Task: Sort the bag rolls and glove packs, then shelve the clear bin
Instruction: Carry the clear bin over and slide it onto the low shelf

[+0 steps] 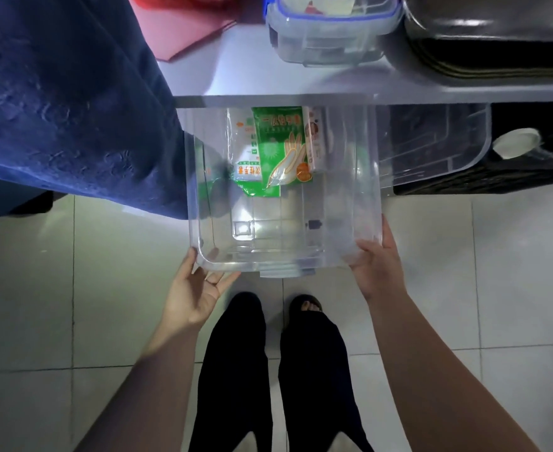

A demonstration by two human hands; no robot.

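A person's left hand [200, 288], palm open, and right hand [377, 261], gripping the corner, are sliding the clear rectangular plastic bin [371, 190], green-and-white glove packs [281, 148] sorted at 12 o'clock, under the grey shelf [268, 100], shelving unfinished.

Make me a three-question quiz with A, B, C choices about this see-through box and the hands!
1. Where do the glove packs lie in the clear bin?
A. far end, under the shelf edge
B. near end, by the hands
C. outside it

2. What colour is the biggest pack?
A. red
B. green
C. black

3. What is the right hand doing?
A. hanging free
B. holding a pack
C. gripping the bin's corner

Answers: 1 A, the packs sit by the shelf. 2 B, its front is green. 3 C, its fingers wrap the rim.
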